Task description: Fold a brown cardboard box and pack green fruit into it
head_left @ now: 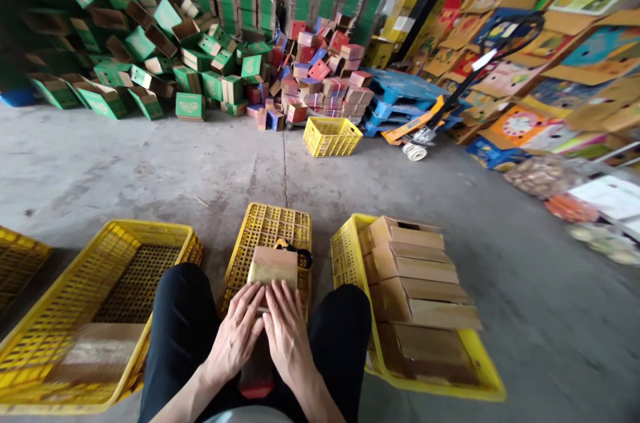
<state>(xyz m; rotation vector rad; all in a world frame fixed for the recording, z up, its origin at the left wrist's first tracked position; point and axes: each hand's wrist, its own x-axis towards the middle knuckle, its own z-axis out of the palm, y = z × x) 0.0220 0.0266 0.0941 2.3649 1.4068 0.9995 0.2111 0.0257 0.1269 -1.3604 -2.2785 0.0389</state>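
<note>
Carton [273,266] on yellow crate [255,226]: left hand [237,330], right hand [287,330] laid flat, gripping nothing; uneven pressure could skid it into the black-and-orange tool [301,252].

The one camera, worn on the head, looks forward and down past the bent knees [184,303]. The forearms [187,391] enter at the near edge, so the left hand [241,326] and the right hand [287,326] lie close to the lens, low in the view and about midway between its sides. The wide view takes in the left yellow crate [120,243] and the right yellow crate [347,253] near the knees, then runs across the concrete floor [225,170] to heaped green boxes [187,105] far left and stacked printed cartons [600,53] far right
</note>
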